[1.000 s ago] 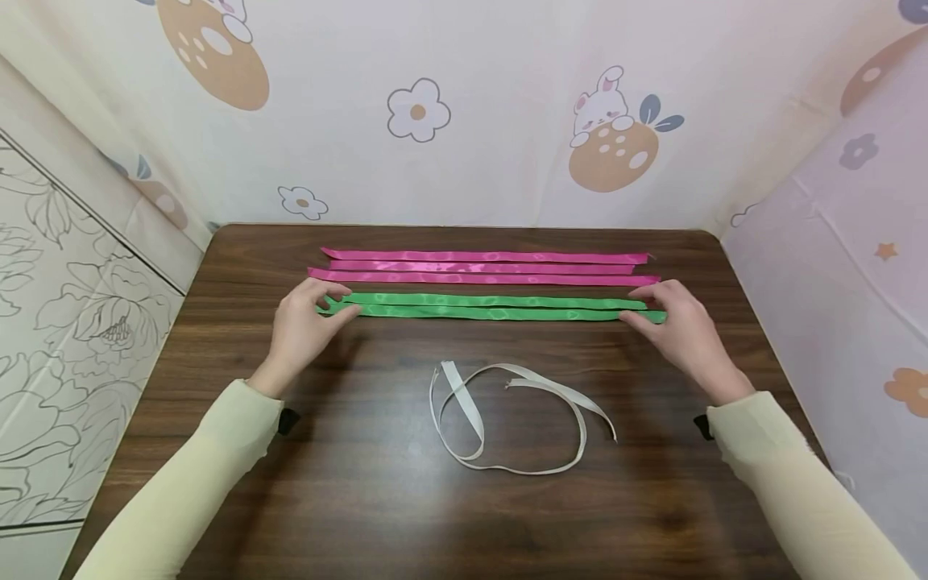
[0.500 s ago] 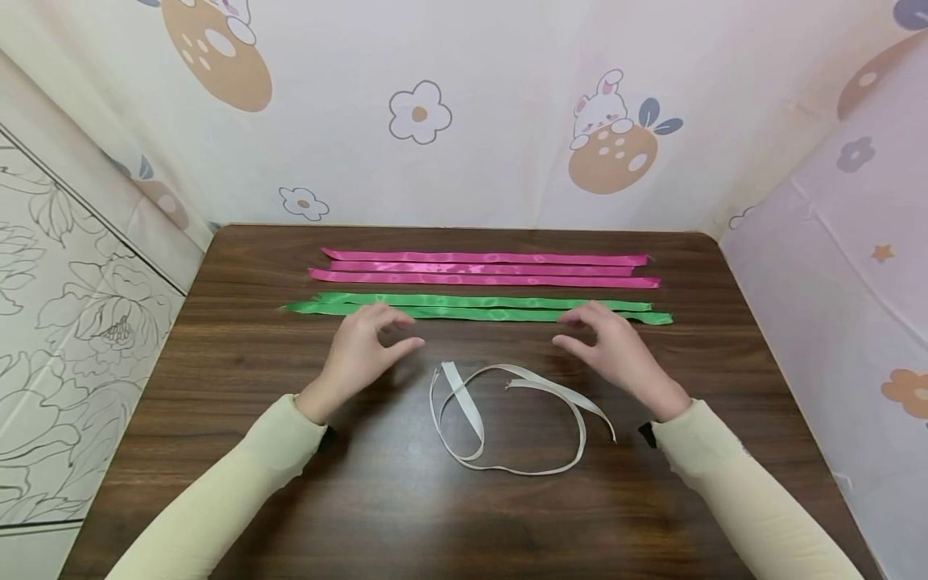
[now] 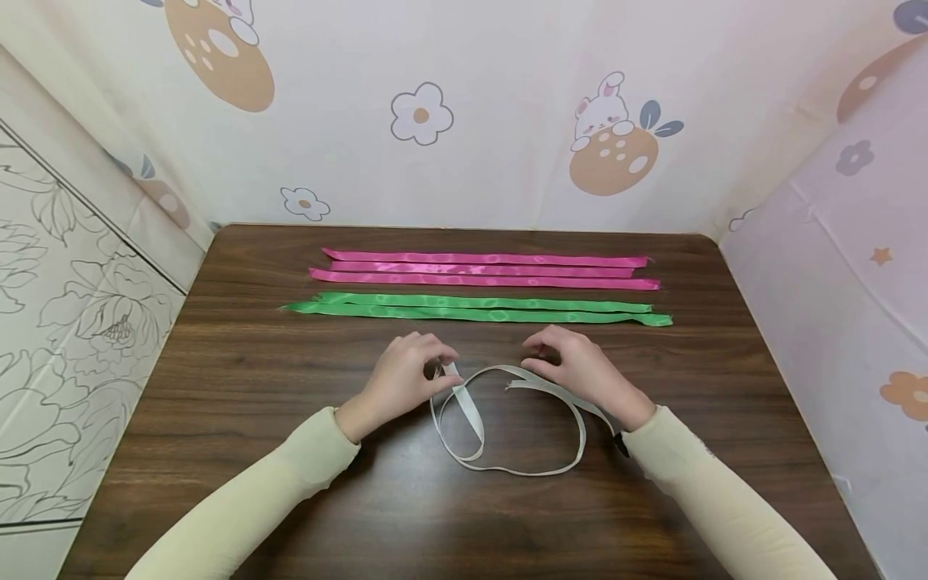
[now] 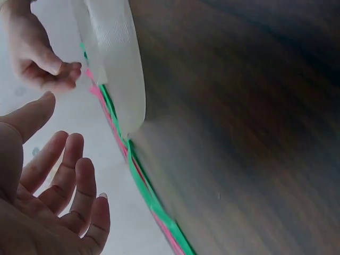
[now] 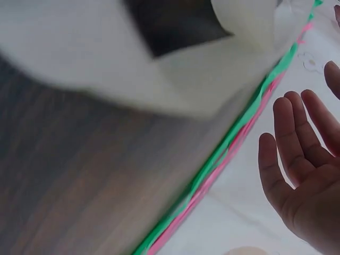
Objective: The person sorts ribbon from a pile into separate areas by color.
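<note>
A white ribbon lies in loose loops at the middle of the table. My left hand hovers at the ribbon's upper left end, thumb and fingers on either side of it but apart. In the left wrist view the left hand's fingers are loosely bent and hold nothing. My right hand is just above the ribbon's upper right curve, fingers bent and holding nothing; the right wrist view shows its fingers spread. Two green ribbons lie straight beyond the hands.
Three pink ribbons lie parallel behind the green ones, near the back edge of the brown wooden table. A patterned curtain hangs behind the table. Pale sleeves cover both forearms.
Both hands have let go of the green ribbon's ends, moved inward and come toward the near side, over the white ribbon. The green ribbons now lie flat; the white ribbon has not moved.
</note>
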A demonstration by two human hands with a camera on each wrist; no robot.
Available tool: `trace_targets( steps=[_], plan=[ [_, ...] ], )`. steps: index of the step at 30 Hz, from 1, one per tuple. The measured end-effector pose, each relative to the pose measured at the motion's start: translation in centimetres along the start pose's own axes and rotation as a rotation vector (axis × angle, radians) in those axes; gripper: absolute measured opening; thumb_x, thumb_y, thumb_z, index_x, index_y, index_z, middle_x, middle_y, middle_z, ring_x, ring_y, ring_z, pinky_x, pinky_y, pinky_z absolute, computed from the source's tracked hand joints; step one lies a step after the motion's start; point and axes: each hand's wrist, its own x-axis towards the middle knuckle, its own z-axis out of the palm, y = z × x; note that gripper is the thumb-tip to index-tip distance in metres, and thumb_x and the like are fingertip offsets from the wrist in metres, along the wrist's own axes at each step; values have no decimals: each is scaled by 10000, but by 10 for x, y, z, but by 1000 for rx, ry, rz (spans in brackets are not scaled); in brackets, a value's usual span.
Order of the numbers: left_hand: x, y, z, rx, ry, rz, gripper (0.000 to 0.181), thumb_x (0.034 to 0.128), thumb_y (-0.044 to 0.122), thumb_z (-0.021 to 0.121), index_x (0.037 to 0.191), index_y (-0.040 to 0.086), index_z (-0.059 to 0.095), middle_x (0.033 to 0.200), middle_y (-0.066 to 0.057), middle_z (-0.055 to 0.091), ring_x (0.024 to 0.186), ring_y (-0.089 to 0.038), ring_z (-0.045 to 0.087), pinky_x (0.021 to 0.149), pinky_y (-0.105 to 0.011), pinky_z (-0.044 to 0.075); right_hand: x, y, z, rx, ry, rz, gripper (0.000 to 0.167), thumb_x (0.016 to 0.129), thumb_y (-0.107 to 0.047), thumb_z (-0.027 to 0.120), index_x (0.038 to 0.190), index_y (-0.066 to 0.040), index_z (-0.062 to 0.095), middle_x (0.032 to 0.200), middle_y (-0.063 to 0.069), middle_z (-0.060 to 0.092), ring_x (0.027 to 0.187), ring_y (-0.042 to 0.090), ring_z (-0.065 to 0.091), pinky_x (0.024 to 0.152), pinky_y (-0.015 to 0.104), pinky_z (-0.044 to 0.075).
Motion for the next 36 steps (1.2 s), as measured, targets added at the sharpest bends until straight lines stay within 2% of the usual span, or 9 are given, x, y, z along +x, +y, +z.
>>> trace_targets(
  steps=[4, 12, 20, 25, 30, 36],
  plan=[
    [1, 5, 6, 24, -48, 19, 324, 802, 345, 882, 1042, 147, 792, 950, 39, 756, 851, -180, 636, 789, -358, 465, 2, -4, 6, -11, -44, 14, 219, 929, -255, 782, 1112, -139, 751, 1005, -14, 720, 906, 135, 669, 810, 368, 569],
    [0, 7, 12, 52, -153, -1, 322, 829, 356, 862, 1071, 157, 788, 940, 49, 762, 854, -153, 628, 816, -364, 476, 5, -6, 16, -57, -110, 24, 212, 933, -274, 776, 1100, -144, 759, 964, -43, 713, 874, 88, 662, 774, 326, 557],
    [0, 6, 19, 43, -192, -24, 316, 806, 307, 875, 1070, 155, 793, 850, 76, 735, 813, -132, 617, 790, -349, 475, 7, -7, 22, -88, -80, 19, 150, 932, -242, 776, 1050, -150, 770, 940, -45, 712, 848, 84, 660, 754, 339, 556],
    [-3, 3, 23, 73, -187, -21, 262, 799, 210, 851, 1052, 174, 794, 769, 125, 695, 760, -94, 577, 733, -300, 438, 7, -7, 24, -118, -58, 12, 51, 932, -202, 771, 953, -155, 767, 928, -48, 706, 837, 93, 660, 751, 361, 558],
    [-5, 2, 23, 98, -160, -7, 235, 785, 126, 792, 1011, 189, 798, 737, 144, 687, 739, -92, 580, 695, -264, 408, 5, -5, 22, -123, -34, -12, 39, 933, -185, 765, 914, -154, 753, 920, -47, 708, 836, 100, 656, 759, 359, 557],
    [-2, 7, 7, 96, -94, 10, 178, 812, 101, 754, 967, 173, 802, 741, 117, 678, 711, -99, 548, 672, -248, 383, -2, -7, 7, -82, -19, -27, 34, 949, -158, 731, 930, -185, 727, 928, -59, 697, 829, 88, 626, 754, 334, 535]
  ],
)
